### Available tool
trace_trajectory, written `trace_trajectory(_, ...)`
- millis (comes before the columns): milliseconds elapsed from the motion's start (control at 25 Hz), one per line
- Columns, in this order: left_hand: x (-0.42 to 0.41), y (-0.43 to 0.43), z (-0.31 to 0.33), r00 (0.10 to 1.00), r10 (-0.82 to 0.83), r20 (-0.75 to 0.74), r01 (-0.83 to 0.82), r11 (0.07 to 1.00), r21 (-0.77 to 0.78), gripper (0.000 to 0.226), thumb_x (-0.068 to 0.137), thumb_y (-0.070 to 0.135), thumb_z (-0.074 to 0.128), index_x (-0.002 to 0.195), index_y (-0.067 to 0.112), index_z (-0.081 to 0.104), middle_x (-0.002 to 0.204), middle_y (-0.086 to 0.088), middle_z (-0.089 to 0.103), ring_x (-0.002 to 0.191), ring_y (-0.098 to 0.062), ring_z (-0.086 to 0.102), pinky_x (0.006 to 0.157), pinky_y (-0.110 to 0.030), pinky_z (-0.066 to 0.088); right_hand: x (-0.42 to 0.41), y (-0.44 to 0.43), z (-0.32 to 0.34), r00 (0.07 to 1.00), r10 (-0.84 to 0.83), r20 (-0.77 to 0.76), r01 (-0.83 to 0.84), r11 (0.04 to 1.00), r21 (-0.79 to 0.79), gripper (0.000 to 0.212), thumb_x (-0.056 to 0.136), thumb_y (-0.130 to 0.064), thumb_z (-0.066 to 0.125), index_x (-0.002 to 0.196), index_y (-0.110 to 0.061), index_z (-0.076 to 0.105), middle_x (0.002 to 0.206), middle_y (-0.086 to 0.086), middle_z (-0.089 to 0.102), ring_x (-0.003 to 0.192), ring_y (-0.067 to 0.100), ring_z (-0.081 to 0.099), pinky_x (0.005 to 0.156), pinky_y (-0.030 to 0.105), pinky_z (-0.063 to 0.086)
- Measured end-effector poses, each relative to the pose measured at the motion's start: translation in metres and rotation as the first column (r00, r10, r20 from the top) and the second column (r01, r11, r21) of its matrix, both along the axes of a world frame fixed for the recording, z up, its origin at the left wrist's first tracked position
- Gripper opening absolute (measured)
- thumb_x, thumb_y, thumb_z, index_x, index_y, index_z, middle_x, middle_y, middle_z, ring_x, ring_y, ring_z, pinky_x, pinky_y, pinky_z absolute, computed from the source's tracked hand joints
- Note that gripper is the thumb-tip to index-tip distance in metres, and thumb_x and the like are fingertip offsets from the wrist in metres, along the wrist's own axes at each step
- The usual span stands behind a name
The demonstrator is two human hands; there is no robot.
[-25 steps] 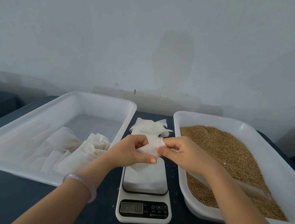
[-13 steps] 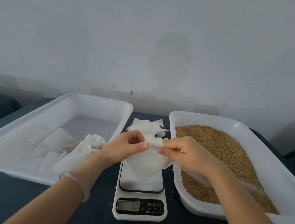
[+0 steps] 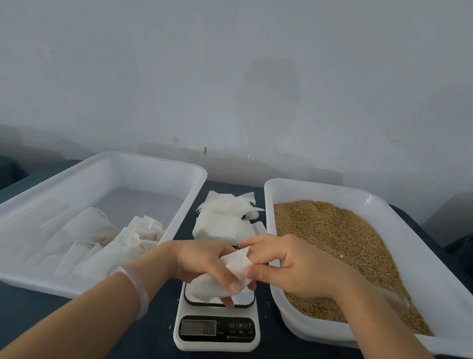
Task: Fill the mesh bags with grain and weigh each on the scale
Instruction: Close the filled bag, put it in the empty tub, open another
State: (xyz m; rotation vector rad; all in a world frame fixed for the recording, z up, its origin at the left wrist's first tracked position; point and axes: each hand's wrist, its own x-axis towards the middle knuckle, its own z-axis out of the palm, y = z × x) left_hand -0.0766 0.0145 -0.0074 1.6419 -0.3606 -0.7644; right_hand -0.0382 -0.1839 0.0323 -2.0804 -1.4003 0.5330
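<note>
We face a plain pale grey wall (image 3: 154,59), softly and evenly lit, with a faint darker patch (image 3: 266,96) near its middle and a greyer band (image 3: 34,149) along its foot. Our bench (image 3: 34,322) is covered in dark teal cloth.

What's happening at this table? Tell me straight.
A person holds one white mesh bag above the scale, left hand and right hand both gripping it, apparently working it open. The grain sits in the right tray; other bags lie in the left tray.
</note>
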Motion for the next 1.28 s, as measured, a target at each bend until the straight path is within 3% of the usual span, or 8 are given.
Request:
trace_trajectory(120, -0.004, 0.0, -0.001, 1.0, -0.006, 0.001, 0.006, 0.999, -0.044, 0.025, 0.072, -0.007, 0.056, 0.093, 0.005, 0.056, 0.084, 0.001, 0.061, 0.081, -0.015, 0.061, 0.081, -0.036, 0.055, -0.004, 0.0, -0.006, 0.989, -0.035, -0.141, 0.038, 0.999, 0.022, 0.021, 0.092, -0.042, 0.049, 0.084, -0.044, 0.069, 0.109, -0.027, 0.062, 0.123, -0.01, 0.042, 0.101, 0.022, 0.037)
trace_trajectory(200, -0.006, 0.001, -0.002, 0.997, -0.066, -0.033, 0.063, 0.995, -0.076, 0.032, 0.07, -0.011, 0.051, 0.097, 0.004, 0.053, 0.085, -0.005, 0.059, 0.079, -0.018, 0.061, 0.077, -0.034, 0.056, -0.004, 0.0, -0.005, 0.974, -0.093, -0.208, 0.103, 0.994, 0.039, 0.028, 0.093, -0.039, 0.042, 0.095, -0.035, 0.069, 0.103, -0.022, 0.066, 0.106, -0.007, 0.055, 0.088, 0.014, 0.041)
trace_trajectory(320, -0.008, 0.0, -0.001, 0.981, -0.18, -0.071, 0.174, 0.981, -0.082, 0.041, 0.068, -0.015, 0.048, 0.1, 0.01, 0.057, 0.084, -0.004, 0.06, 0.074, -0.013, 0.064, 0.071, -0.029, 0.056, -0.004, 0.003, -0.005, 0.985, -0.157, -0.074, 0.158, 0.987, 0.019, 0.026, 0.096, -0.024, 0.048, 0.11, -0.034, 0.067, 0.089, -0.036, 0.063, 0.095, -0.011, 0.059, 0.081, 0.008, 0.043)
trace_trajectory(560, -0.008, -0.005, 0.003, 0.971, -0.224, -0.084, 0.222, 0.974, -0.035, 0.039, 0.066, 0.007, 0.065, 0.105, 0.008, 0.057, 0.091, 0.002, 0.067, 0.084, -0.012, 0.065, 0.083, -0.032, 0.052, -0.01, 0.004, 0.001, 0.997, -0.071, -0.029, 0.071, 0.997, -0.007, 0.028, 0.074, -0.034, 0.073, 0.095, -0.052, 0.068, 0.091, -0.026, 0.068, 0.086, 0.001, 0.065, 0.08, 0.024, 0.053)
trace_trajectory(640, -0.007, -0.005, 0.006, 0.987, -0.154, -0.035, 0.155, 0.987, 0.028, 0.037, 0.065, 0.013, 0.067, 0.101, 0.008, 0.058, 0.089, 0.004, 0.068, 0.086, -0.012, 0.064, 0.087, -0.031, 0.05, -0.01, 0.003, 0.001, 0.996, -0.084, 0.027, 0.083, 0.997, 0.005, 0.03, 0.073, -0.035, 0.072, 0.093, -0.058, 0.065, 0.093, -0.03, 0.066, 0.09, -0.002, 0.063, 0.08, 0.024, 0.051)
trace_trajectory(920, -0.009, 0.009, 0.006, 0.985, -0.169, -0.023, 0.164, 0.904, 0.394, 0.035, 0.077, -0.007, 0.067, 0.095, 0.022, 0.061, 0.074, 0.013, 0.068, 0.075, -0.003, 0.063, 0.075, -0.014, 0.047, -0.004, -0.012, 0.005, 0.989, -0.144, 0.037, 0.139, 0.984, 0.111, 0.031, 0.07, -0.04, 0.071, 0.099, -0.051, 0.068, 0.097, -0.032, 0.065, 0.093, -0.011, 0.06, 0.076, 0.007, 0.046)
trace_trajectory(1080, -0.008, 0.008, 0.019, 0.992, -0.129, 0.019, 0.121, 0.967, 0.223, 0.05, 0.065, 0.007, 0.073, 0.11, 0.018, 0.054, 0.105, 0.002, 0.061, 0.098, -0.01, 0.058, 0.086, -0.023, 0.046, -0.004, -0.012, 0.006, 0.991, -0.132, 0.009, 0.13, 0.987, 0.097, 0.03, 0.068, -0.042, 0.07, 0.097, -0.052, 0.067, 0.096, -0.032, 0.065, 0.093, -0.012, 0.06, 0.078, 0.011, 0.044)
trace_trajectory(1280, -0.003, -0.015, 0.008, 0.995, -0.048, 0.084, 0.029, 0.977, 0.21, 0.038, 0.064, 0.003, 0.07, 0.1, -0.003, 0.058, 0.077, -0.003, 0.063, 0.074, -0.017, 0.06, 0.07, -0.022, 0.049, -0.005, -0.01, 0.004, 0.988, -0.154, 0.025, 0.15, 0.983, 0.11, 0.029, 0.076, -0.031, 0.07, 0.099, -0.048, 0.068, 0.093, -0.032, 0.065, 0.091, -0.007, 0.062, 0.077, 0.008, 0.046)
